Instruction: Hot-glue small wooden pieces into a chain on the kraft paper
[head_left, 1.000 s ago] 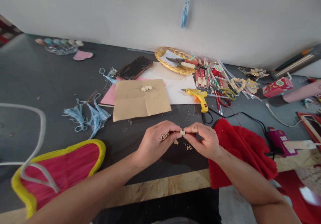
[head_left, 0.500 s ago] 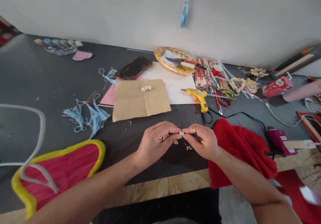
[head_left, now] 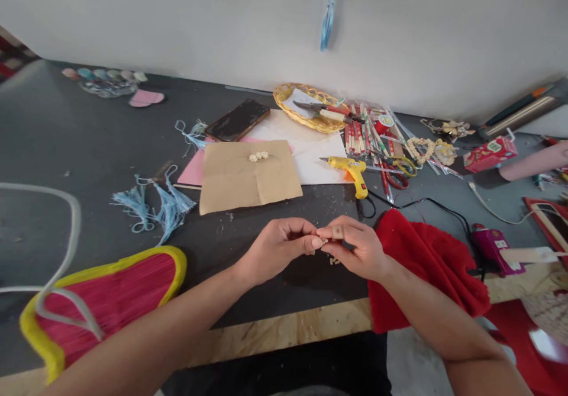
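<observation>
My left hand (head_left: 284,245) and my right hand (head_left: 354,247) meet above the dark table near its front edge. Their thumbs and forefingers pinch a small cluster of pale wooden pieces (head_left: 324,240), mostly hidden by the fingertips. Several loose wooden pieces (head_left: 334,260) lie on the table just under my right hand. Beyond my hands, a brown paper sheet (head_left: 239,189) carries a short row of similar cream pieces (head_left: 258,156) on a faint drawn curve.
A yellow glue gun (head_left: 350,167) lies right of the paper, its black cord trailing. Red cloth (head_left: 421,266) is beside my right forearm. Blue tassels (head_left: 171,206) and a pink, yellow-edged piece (head_left: 128,289) lie left. Behind are a wicker basket (head_left: 288,107) and a phone (head_left: 237,119).
My fingers have closed further over the small cluster, covering most of it. My left hand has turned, so the pieces seen in its palm are now hidden.
</observation>
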The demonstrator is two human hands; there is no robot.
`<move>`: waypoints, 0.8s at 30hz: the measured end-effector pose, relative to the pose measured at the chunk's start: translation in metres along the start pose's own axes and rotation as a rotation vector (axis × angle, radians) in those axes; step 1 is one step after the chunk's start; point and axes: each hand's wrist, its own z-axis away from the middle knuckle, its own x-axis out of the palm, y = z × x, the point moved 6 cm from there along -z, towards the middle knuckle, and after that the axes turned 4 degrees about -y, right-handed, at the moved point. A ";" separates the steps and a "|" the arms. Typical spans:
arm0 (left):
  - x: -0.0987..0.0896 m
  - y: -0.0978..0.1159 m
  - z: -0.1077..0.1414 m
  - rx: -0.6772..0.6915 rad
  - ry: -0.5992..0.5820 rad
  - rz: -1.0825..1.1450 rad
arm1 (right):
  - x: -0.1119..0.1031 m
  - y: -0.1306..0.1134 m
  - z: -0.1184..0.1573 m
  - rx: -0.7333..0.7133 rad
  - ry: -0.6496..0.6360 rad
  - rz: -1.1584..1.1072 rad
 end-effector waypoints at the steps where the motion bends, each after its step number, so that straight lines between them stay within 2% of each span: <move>1: 0.001 0.000 0.000 -0.002 -0.011 0.020 | 0.000 -0.001 -0.001 -0.005 0.004 -0.004; 6: 0.003 0.003 0.000 0.005 -0.052 0.092 | -0.002 -0.001 0.000 0.054 0.023 -0.018; 10: 0.006 -0.001 0.001 -0.026 -0.068 0.105 | 0.001 0.000 0.001 0.049 0.022 0.003; 14: 0.005 -0.003 0.001 -0.044 -0.032 0.098 | 0.001 0.001 0.001 0.032 -0.042 0.050; 17: 0.001 -0.002 0.000 -0.040 0.024 0.124 | -0.017 0.007 0.000 0.086 -0.077 0.169; 19: -0.001 -0.002 -0.001 -0.042 0.039 0.145 | -0.038 0.016 -0.001 0.204 -0.052 0.286; 22: -0.001 -0.003 -0.002 -0.039 0.023 0.163 | -0.069 0.030 0.000 0.354 0.049 0.410; 24: -0.001 -0.005 -0.002 -0.028 0.012 0.168 | -0.082 0.041 0.001 0.420 0.126 0.479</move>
